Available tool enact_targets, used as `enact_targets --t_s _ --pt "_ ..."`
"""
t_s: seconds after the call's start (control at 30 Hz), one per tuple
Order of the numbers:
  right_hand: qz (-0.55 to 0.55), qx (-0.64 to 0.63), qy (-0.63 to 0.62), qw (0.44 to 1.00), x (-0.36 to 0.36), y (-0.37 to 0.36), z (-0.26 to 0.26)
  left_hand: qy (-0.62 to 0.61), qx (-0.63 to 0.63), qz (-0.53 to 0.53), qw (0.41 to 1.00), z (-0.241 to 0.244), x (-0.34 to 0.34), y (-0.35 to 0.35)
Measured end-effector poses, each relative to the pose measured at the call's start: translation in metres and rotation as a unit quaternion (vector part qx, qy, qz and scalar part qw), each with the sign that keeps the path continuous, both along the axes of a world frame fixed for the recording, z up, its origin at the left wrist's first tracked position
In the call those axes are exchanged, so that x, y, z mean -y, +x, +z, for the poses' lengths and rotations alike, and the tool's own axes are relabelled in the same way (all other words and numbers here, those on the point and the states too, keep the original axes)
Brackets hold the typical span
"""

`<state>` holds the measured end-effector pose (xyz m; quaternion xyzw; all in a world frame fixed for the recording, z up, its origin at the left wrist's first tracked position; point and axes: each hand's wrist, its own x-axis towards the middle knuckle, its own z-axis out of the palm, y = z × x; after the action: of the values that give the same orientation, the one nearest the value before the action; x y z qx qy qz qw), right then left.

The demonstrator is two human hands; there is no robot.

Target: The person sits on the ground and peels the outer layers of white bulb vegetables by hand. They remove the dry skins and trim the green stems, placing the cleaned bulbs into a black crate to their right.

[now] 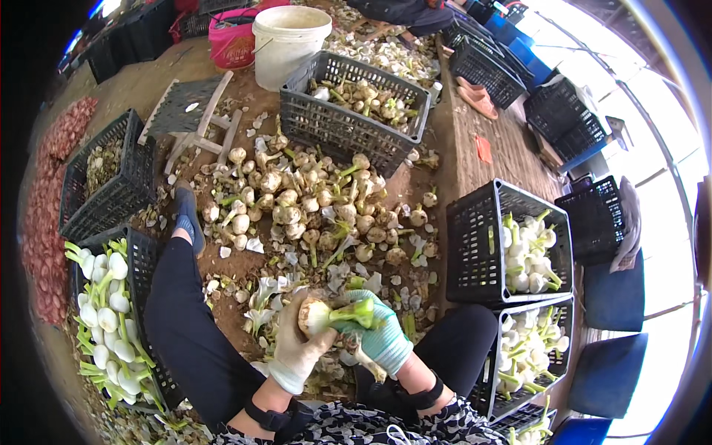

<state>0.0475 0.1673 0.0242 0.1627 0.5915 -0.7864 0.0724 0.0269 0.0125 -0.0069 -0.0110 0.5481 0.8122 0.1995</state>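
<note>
My left hand [297, 347], in a cream work glove, is closed around a fresh garlic bulb [315, 317] with a soiled root end. My right hand [384, 334], in a teal knit glove, grips around its green stem [356, 314]. A pale strip of stalk or outer skin [367, 359] hangs below the right hand; its upper end is hidden. On the ground before me lies a heap of unpeeled garlic bulbs [289, 208], several with short stems. Loose skins and leaf scraps [267, 295] are scattered between my legs.
Black crates of peeled garlic stand at my left [142, 278] and right [473, 245]. Beyond the heap is a crate of garlic [350, 125], near a white bucket [289, 50], a pink bucket [233, 47] and a folding stool [186, 105]. Another person's legs [400, 14] show at the top.
</note>
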Motion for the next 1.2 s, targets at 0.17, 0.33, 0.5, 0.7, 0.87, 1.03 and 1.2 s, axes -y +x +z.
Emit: enact_targets --t_s 0.17,0.33,0.5,0.7,0.87,1.03,1.2 --pt "0.145 -0.153 0.14 0.967 -0.027 0.008 0.016 0.112 0.143 -0.071 0.981 0.019 0.013 0.0" --pt "0.009 -0.023 -0.087 0.996 -0.045 0.045 -0.045 0.251 0.255 -0.158 0.92 0.043 0.01 -0.007" --pt "0.117 -0.115 0.102 0.981 -0.026 0.014 0.003 0.108 0.086 -0.046 0.989 0.021 0.001 0.0" --pt "-0.077 0.035 -0.124 0.989 -0.041 -0.016 -0.021 0.199 0.207 -0.086 0.954 0.029 0.017 0.001" --pt "0.261 0.1 0.537 0.796 -0.07 -0.024 -0.103 0.154 0.162 -0.11 0.968 0.026 0.015 -0.002" --pt "0.172 -0.042 0.156 0.972 -0.034 -0.022 -0.015 -0.036 -0.023 -0.144 0.989 -0.001 0.018 -0.009" --pt "0.15 0.019 0.07 0.986 -0.028 -0.026 0.003 -0.04 0.068 -0.151 0.985 0.023 0.019 -0.01"
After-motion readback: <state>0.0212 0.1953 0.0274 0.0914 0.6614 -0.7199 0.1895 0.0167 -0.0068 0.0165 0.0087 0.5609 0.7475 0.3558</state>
